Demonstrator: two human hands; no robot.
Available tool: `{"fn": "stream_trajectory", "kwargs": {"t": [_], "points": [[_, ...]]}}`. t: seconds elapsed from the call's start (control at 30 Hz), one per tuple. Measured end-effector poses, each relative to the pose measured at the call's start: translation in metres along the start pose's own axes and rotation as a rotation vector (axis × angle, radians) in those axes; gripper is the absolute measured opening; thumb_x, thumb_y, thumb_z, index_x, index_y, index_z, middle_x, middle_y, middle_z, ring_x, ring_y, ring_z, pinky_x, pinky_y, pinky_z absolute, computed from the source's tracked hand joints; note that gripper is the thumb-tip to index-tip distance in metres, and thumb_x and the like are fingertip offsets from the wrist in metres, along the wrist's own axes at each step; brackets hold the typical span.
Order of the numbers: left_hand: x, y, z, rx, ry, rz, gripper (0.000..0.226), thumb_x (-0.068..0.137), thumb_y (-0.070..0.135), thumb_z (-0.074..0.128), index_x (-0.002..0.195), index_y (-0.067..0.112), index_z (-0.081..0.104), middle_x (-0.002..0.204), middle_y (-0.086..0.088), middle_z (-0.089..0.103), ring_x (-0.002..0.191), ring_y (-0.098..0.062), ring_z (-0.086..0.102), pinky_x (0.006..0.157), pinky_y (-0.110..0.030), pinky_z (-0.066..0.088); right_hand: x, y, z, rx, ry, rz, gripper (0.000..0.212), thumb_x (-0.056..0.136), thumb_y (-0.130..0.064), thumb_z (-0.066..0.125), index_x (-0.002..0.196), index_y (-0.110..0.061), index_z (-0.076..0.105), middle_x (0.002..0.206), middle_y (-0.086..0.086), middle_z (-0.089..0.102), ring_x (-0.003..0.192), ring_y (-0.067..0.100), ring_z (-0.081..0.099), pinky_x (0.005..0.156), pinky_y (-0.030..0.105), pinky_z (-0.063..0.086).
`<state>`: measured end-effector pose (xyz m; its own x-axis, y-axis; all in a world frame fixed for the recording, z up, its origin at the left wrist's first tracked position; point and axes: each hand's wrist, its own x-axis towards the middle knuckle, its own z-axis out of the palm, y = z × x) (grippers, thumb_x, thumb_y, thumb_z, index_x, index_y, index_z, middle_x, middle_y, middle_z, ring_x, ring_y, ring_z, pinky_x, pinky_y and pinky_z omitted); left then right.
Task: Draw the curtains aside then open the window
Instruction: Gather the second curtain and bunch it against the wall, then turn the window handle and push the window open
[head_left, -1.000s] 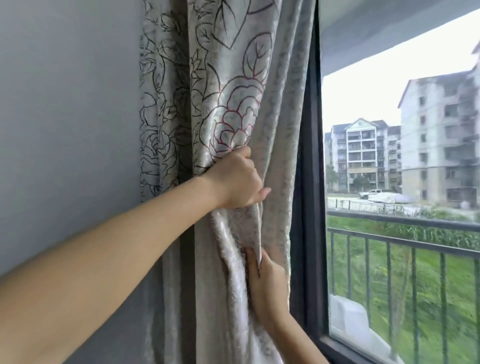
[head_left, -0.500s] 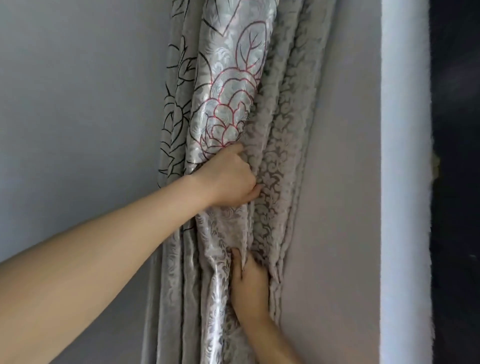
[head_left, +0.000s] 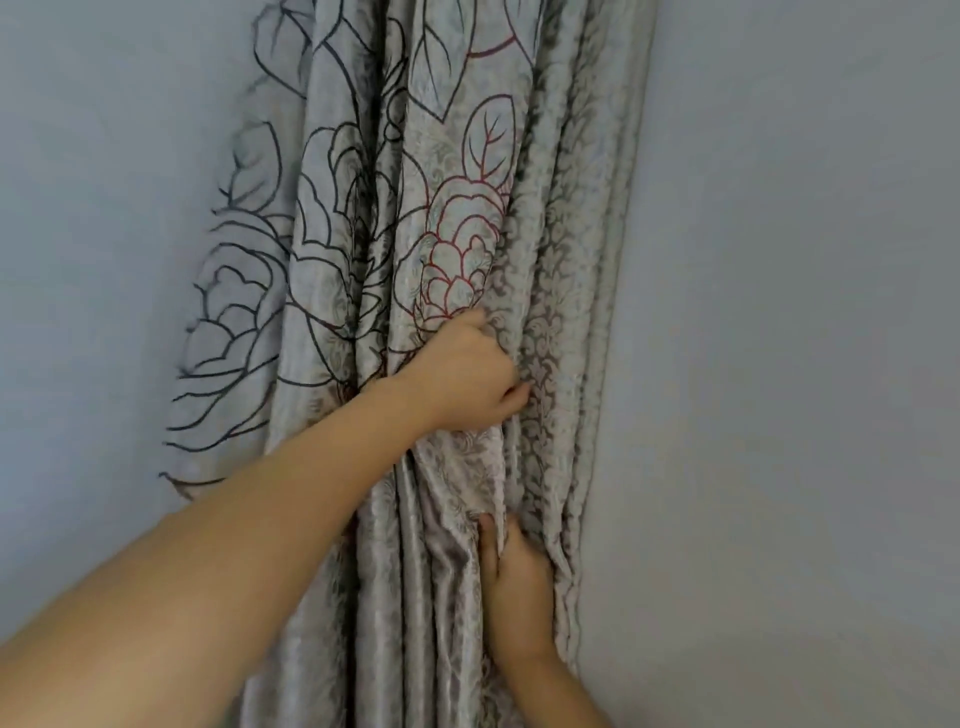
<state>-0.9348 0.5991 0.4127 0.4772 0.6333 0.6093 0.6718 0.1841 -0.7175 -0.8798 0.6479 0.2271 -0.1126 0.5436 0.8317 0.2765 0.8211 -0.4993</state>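
Observation:
A silvery-grey curtain (head_left: 457, 156) with black and red flower outlines hangs bunched in folds against the wall. My left hand (head_left: 462, 374) is shut on a fold at mid height, the arm reaching in from the lower left. Below it, my right hand (head_left: 517, 587) grips the curtain's lower folds, its fingertips buried in the cloth. The window is out of view.
Plain pale grey wall (head_left: 779, 312) fills the right side of the view, and more of the same wall (head_left: 104, 208) lies left of the curtain.
The curtain has been drawn left, off the window. The window and buildings outside have left the view, replaced by wall. Both hands keep their grip on the cloth.

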Motion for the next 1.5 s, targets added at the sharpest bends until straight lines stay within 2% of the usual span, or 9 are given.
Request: {"fn": "stream_trajectory", "kwargs": {"t": [0.2, 0.33, 0.43, 0.6, 0.73, 0.9, 1.07, 1.27, 1.5], "points": [[0.008, -0.006, 0.030, -0.151, 0.151, 0.030, 0.050, 0.091, 0.030, 0.039, 0.044, 0.014, 0.047, 0.039, -0.003, 0.049, 0.037, -0.008, 0.014, 0.079, -0.033, 0.037, 0.007, 0.017, 0.029, -0.115, 0.245, -0.140, 0.072, 0.095, -0.044, 0.010, 0.087, -0.002, 0.067, 0.055, 0.011, 0.069, 0.038, 0.023, 0.060, 0.038, 0.026, 0.039], [0.007, -0.005, 0.030, -0.160, 0.169, 0.006, 0.052, 0.090, 0.028, 0.038, 0.044, 0.010, 0.054, 0.040, -0.008, 0.055, 0.036, -0.009, 0.014, 0.079, -0.034, 0.039, 0.001, 0.018, 0.030, -0.046, 0.212, -0.115, 0.055, 0.095, -0.039, 0.023, 0.094, -0.002, 0.063, 0.062, 0.013, 0.070, 0.044, 0.025, 0.063, 0.039, 0.027, 0.042], [0.006, 0.003, 0.023, -0.123, 0.122, -0.024, 0.052, 0.094, 0.028, 0.037, 0.050, 0.009, 0.057, 0.046, -0.006, 0.057, 0.038, -0.013, 0.019, 0.086, -0.036, 0.038, -0.007, 0.015, 0.016, 0.053, 0.021, 0.041, 0.037, 0.097, -0.028, 0.033, 0.117, -0.005, 0.053, 0.087, 0.014, 0.070, 0.070, 0.027, 0.066, 0.057, 0.024, 0.048], [-0.009, 0.036, 0.000, -0.223, 0.083, -0.092, 0.047, 0.095, 0.027, 0.032, 0.052, 0.015, 0.048, 0.055, -0.006, 0.064, 0.049, -0.023, 0.047, 0.089, -0.036, 0.032, -0.050, 0.010, -0.035, 0.213, -0.154, 0.184, 0.043, 0.092, -0.042, 0.036, 0.130, -0.024, 0.037, 0.125, -0.004, 0.055, 0.112, 0.012, 0.053, 0.097, 0.033, 0.044], [-0.064, 0.118, -0.010, -0.598, 0.153, -0.060, 0.038, 0.089, 0.026, 0.038, 0.056, 0.013, 0.053, 0.055, -0.004, 0.064, 0.050, -0.023, 0.055, 0.072, -0.032, 0.040, -0.120, 0.020, -0.092, 0.343, -0.156, 0.297, 0.028, 0.089, -0.033, 0.049, 0.112, -0.047, 0.040, 0.122, -0.008, 0.054, 0.110, 0.008, 0.051, 0.096, 0.032, 0.046], [-0.153, 0.230, -0.016, -1.203, -0.080, -0.249, 0.040, 0.088, 0.035, 0.037, 0.079, 0.007, 0.064, 0.074, -0.010, 0.068, 0.066, -0.021, 0.060, 0.062, -0.037, 0.050, -0.230, 0.034, -0.181, 0.334, -0.175, 0.381, 0.025, 0.078, -0.040, 0.053, 0.103, -0.042, 0.053, 0.103, -0.015, 0.065, 0.096, 0.001, 0.057, 0.076, 0.006, 0.044], [-0.221, 0.321, -0.046, -1.554, -0.223, -0.273, 0.035, 0.086, 0.034, 0.041, 0.091, 0.012, 0.068, 0.089, 0.001, 0.070, 0.079, -0.010, 0.062, 0.073, -0.013, 0.047, -0.338, 0.040, -0.271, 0.155, -0.177, 0.583, 0.031, 0.071, -0.050, 0.048, 0.101, -0.050, 0.052, 0.104, -0.023, 0.063, 0.089, 0.007, 0.062, 0.064, 0.019, 0.053], [-0.282, 0.400, -0.086, -1.795, -0.443, -0.247, 0.027, 0.085, 0.041, 0.039, 0.102, 0.034, 0.059, 0.097, 0.037, 0.061, 0.091, 0.005, 0.060, 0.080, -0.008, 0.045, -0.452, 0.016, -0.354, -0.056, 0.036, 0.945, 0.029, 0.072, -0.060, 0.052, 0.098, -0.049, 0.055, 0.100, -0.016, 0.066, 0.085, 0.014, 0.064, 0.072, 0.039, 0.052], [-0.323, 0.452, -0.104, -2.161, -0.715, -0.258, 0.026, 0.079, 0.045, 0.045, 0.102, 0.043, 0.057, 0.098, 0.014, 0.066, 0.092, -0.002, 0.063, 0.081, -0.003, 0.043, -0.560, -0.041, -0.375, -0.264, 0.400, 1.262, 0.024, 0.079, -0.030, 0.057, 0.091, -0.050, 0.058, 0.094, -0.019, 0.068, 0.085, 0.016, 0.065, 0.080, 0.037, 0.048]]}}
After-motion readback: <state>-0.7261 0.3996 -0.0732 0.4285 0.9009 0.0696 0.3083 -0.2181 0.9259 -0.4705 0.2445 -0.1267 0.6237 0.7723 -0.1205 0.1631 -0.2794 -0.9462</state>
